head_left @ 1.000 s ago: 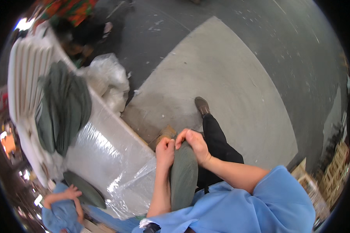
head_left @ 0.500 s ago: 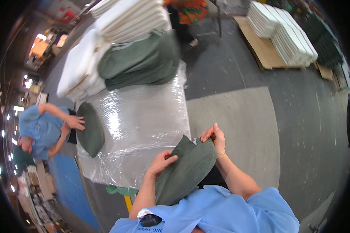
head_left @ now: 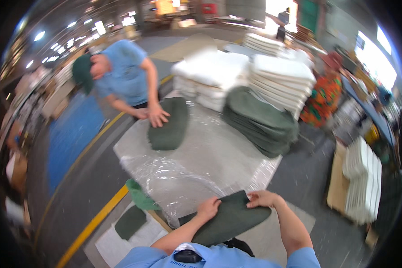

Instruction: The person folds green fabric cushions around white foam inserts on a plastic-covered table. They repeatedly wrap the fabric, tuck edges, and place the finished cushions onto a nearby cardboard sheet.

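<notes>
A dark green fabric cover with a rounded end is stretched between my two hands, in front of my body at the near edge of the table. My left hand is closed on its upper left edge. With thumb and fingers, my right hand pinches its upper right edge. Just beyond is the plastic-wrapped tabletop. A stack of matching dark green covers lies on its far right part. Another green cover lies at the table's left, under a co-worker's hand.
White padded stacks stand along the table's far side. More white pads sit on cardboard at the right. Below the table's left corner are a light green cloth and a small dark green piece. Another person in patterned clothing stands far right.
The view has swung left and up, so the table and the co-worker appear more to the front. The cover stays in both my hands and now lies flatter, its upper edge pulled straighter.
</notes>
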`<state>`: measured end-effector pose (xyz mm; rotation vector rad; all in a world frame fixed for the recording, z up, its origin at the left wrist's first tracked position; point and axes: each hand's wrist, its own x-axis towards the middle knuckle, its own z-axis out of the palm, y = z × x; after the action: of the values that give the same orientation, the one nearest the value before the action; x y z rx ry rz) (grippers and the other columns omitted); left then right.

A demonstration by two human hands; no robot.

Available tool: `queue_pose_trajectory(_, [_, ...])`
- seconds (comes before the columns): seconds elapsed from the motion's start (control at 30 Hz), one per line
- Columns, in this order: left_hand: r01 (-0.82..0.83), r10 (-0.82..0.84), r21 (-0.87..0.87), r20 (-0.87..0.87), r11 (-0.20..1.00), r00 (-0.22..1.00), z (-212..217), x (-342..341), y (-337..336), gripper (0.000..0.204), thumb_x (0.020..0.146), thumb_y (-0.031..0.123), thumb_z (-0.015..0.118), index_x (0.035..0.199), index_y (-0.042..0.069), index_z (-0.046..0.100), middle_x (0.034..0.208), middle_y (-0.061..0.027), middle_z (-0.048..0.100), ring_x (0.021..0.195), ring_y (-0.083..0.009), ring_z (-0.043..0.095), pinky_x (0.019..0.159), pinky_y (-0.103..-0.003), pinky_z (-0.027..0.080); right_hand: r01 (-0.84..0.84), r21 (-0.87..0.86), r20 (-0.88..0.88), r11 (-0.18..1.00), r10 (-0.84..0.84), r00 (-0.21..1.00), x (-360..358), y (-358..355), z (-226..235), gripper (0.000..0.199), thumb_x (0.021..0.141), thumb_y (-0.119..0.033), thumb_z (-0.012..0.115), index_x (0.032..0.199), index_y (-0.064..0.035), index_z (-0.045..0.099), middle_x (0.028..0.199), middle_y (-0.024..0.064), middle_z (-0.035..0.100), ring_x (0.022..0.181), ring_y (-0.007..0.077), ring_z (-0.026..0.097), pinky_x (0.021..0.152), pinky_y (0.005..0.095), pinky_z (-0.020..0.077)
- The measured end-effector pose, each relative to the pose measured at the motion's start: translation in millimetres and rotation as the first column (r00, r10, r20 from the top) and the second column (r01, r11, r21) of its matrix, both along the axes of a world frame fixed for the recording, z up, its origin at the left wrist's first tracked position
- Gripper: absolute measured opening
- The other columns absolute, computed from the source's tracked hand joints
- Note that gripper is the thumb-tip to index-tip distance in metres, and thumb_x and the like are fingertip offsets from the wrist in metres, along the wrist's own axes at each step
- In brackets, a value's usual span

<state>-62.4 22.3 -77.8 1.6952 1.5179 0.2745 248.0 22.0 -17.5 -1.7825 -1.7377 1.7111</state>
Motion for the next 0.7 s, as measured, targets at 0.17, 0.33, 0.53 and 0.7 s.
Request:
queue_pose_trajectory(0.17, [0.107,-0.109,0.026,0.052,0.994,0.993,31,-8,1,0.044,0.097,0.049,0.069,0.123,0.014,0.073,0.110,-0.0190,0.077,0.104,-0.0412,0.072,0.089,-0.052,0.056,-0.221,0.025,0.416,0.975,0.191,0.889,-11,30,-19,0.054,0.088,-0.053,0.079,0.102,-0.0009,0.078,0.104,0.0226,0.077,0.091,0.0290,0.076,0.081,0.0447,0.0574])
queue_pose_trajectory(0.33, [0.260,-0.294,-0.309,-0.070,0.915,0.953,25,-122,-28,0.053,0.092,0.051,0.075,0.122,0.007,0.076,0.112,-0.0219,0.076,0.106,-0.0393,0.073,0.091,-0.050,0.056,-0.071,-0.265,0.292,0.962,0.150,0.945,-59,40,-17,0.042,0.103,-0.039,0.067,0.102,0.0021,0.071,0.091,0.0212,0.075,0.075,0.0295,0.076,0.054,0.0440,0.0544])
queue_pose_trajectory(0.53, [-0.246,0.210,-0.196,-0.188,0.949,0.960,9,-103,-52,0.044,0.104,0.046,0.060,0.126,0.012,0.077,0.117,-0.0229,0.076,0.109,-0.0416,0.072,0.094,-0.052,0.056,0.545,-0.477,-0.031,0.689,-0.633,0.773,-67,48,-59,0.034,0.112,-0.026,0.050,0.134,-0.0001,0.051,0.106,0.0183,0.067,0.066,0.0311,0.072,0.044,0.0398,0.0533])
queue_pose_trajectory(0.7, [-0.417,0.411,-0.012,-0.147,0.909,0.900,12,-89,-52,0.037,0.110,0.040,0.049,0.108,0.008,0.067,0.104,-0.0237,0.074,0.101,-0.0486,0.069,0.083,-0.062,0.051,0.562,-0.322,-0.036,0.762,-0.603,0.797,-78,53,-68,0.034,0.115,-0.032,0.046,0.128,-0.0013,0.050,0.092,0.0174,0.066,0.054,0.0276,0.067,0.038,0.0353,0.0495])
